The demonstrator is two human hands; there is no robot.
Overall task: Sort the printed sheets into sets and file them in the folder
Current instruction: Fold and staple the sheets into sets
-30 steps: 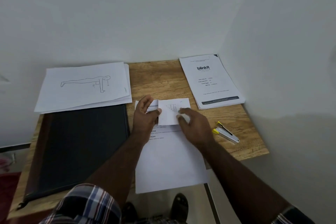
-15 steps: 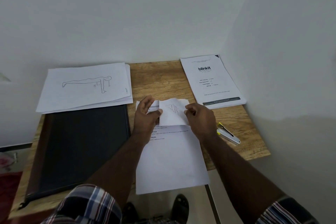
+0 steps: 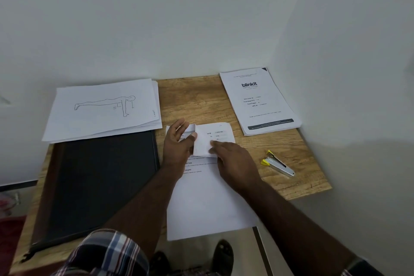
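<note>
currently our left hand (image 3: 179, 145) pinches the small folded white printed slip (image 3: 212, 141) at its left edge; our right hand (image 3: 235, 163) presses fingertips flat on it, not gripping; black rectangular folder (image 3: 98, 184) lies left

White printed sheets (image 3: 208, 204) (top folded back) beside closed black folder (image 3: 98, 181)

Premises: a small desk corner, probably in a home or modest office — unclear which. Evidence: a wooden table (image 3: 192, 98) set against plain white walls (image 3: 179, 18), stacks of printed sheets (image 3: 100, 110), a dark folder (image 3: 100, 181) and a stapler (image 3: 277, 163) — paperwork only.
</note>
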